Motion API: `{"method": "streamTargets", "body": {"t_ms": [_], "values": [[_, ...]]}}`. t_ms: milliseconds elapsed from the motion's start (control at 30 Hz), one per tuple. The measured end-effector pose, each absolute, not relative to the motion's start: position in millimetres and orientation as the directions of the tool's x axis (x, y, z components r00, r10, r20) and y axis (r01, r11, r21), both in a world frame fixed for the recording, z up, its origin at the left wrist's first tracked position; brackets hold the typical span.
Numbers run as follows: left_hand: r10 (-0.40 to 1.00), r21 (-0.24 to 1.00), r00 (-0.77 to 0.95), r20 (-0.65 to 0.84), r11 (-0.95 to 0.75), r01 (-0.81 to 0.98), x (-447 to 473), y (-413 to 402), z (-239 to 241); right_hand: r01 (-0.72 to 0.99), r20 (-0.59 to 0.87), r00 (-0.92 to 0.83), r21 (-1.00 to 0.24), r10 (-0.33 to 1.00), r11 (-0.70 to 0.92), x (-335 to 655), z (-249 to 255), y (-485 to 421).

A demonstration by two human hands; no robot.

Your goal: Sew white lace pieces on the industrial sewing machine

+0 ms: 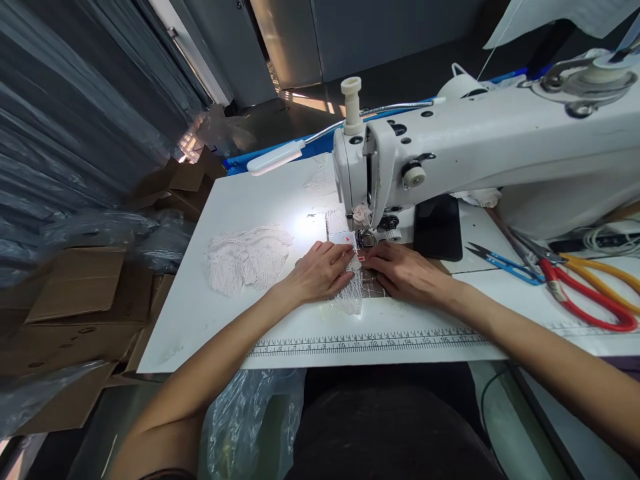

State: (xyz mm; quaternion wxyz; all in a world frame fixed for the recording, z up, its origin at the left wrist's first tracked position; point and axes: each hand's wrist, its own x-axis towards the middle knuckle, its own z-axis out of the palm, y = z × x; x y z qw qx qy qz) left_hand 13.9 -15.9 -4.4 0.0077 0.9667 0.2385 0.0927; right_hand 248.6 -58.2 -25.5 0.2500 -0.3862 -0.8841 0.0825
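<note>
A strip of white lace fabric (354, 293) lies under the needle area of a white sewing machine (385, 160), its lower end hanging toward the table's front edge. My left hand (324, 270) rests on the lace just left of the presser foot (361, 240), palm down, fingers stretched out. From the other side, my right hand (400, 270) comes up to the lace with bent fingers closed at its right edge, close to the foot. Its fingertips are partly hidden. Another gathered piece of white lace (250, 259) lies on the table to the left.
Blue thread snips (505, 263), red-handled scissors (585, 297) and a black phone (439, 228) lie right of my hands. A printed ruler (370, 343) runs along the front edge of the white table (195, 320). A lamp (276, 158) hangs behind; cardboard boxes (75, 320) stand left.
</note>
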Motion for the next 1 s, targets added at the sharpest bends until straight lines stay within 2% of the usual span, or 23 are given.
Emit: {"method": "streamTargets", "body": {"t_ms": [67,200,467,767,1000], "values": [[0.476,0.071,0.859,0.190,-0.879,0.472,13.5,-16.2,-6.4,0.621,0.400,-0.616,-0.284,0.679,0.731,248.3,-26.2,-59.5],[0.473,0.068,0.854,0.216,-0.880,0.471,12.3,-15.1,-9.7,0.589,0.439,-0.617,-0.293,0.653,0.753,248.7,-26.1,-64.9],[0.494,0.109,0.841,0.221,-0.869,0.482,11.3,-15.4,-11.6,0.537,0.434,-0.597,-0.408,0.674,0.738,252.1,-29.5,-64.5],[0.505,0.147,0.827,0.249,-0.863,0.483,8.6,-14.8,-17.2,0.595,0.427,-0.631,-0.270,0.648,0.757,247.0,-27.4,-65.5],[0.506,0.132,0.831,0.230,-0.862,0.489,10.0,-16.8,-14.6,0.611,0.391,-0.622,-0.300,0.679,0.733,242.1,-26.4,-70.8]]}}
